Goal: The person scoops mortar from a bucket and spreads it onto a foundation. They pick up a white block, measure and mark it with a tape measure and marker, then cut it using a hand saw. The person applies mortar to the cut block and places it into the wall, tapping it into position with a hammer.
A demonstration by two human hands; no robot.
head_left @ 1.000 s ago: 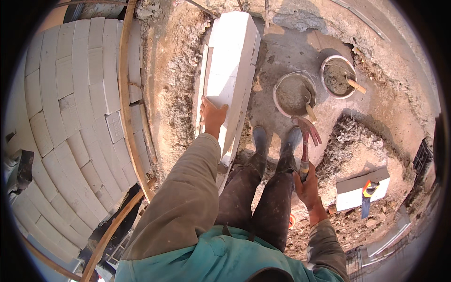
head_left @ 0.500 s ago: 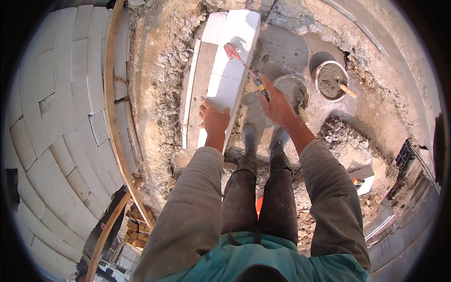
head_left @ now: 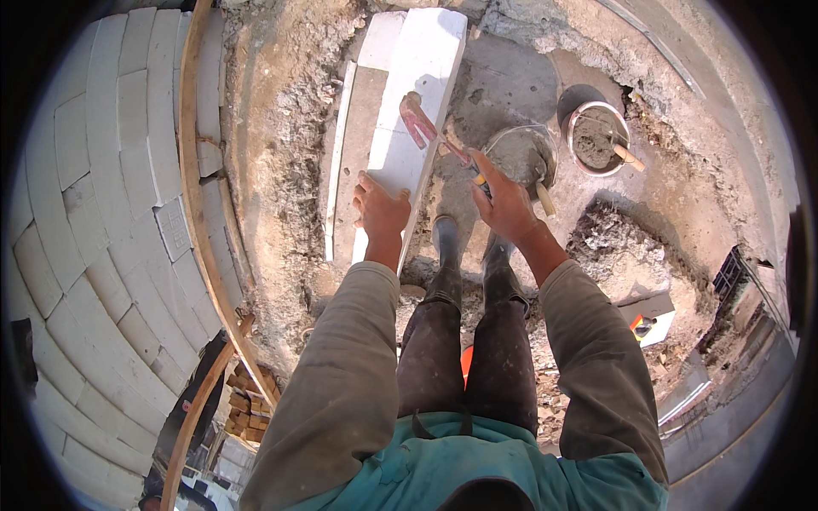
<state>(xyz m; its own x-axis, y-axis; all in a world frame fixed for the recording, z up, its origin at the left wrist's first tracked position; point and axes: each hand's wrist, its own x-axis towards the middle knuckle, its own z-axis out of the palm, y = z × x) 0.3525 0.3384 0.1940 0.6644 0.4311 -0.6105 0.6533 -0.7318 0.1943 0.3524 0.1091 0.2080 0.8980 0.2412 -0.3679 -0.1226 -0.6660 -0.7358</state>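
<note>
In the head view, a claw hammer [head_left: 417, 126] is held by its handle just right of centre in the right hand [head_left: 511, 204], whose grip is clamped on it. The hammer's reddish head is positioned over a row of white blocks [head_left: 396, 155] in the upper middle of the frame; whether the row is touched by it cannot be told. The left hand [head_left: 382, 211] is laid on the row's lower part, its grip apart, with the fingers spread and the thumb set away from them. Left of the row, a grey band [head_left: 358, 153] is bordered by a thin white strip [head_left: 340, 162]. Toward the upper right, grey mix is held in two buckets [head_left: 596, 173], and a wooden-handled tool [head_left: 629, 157] is rested in each.
</note>
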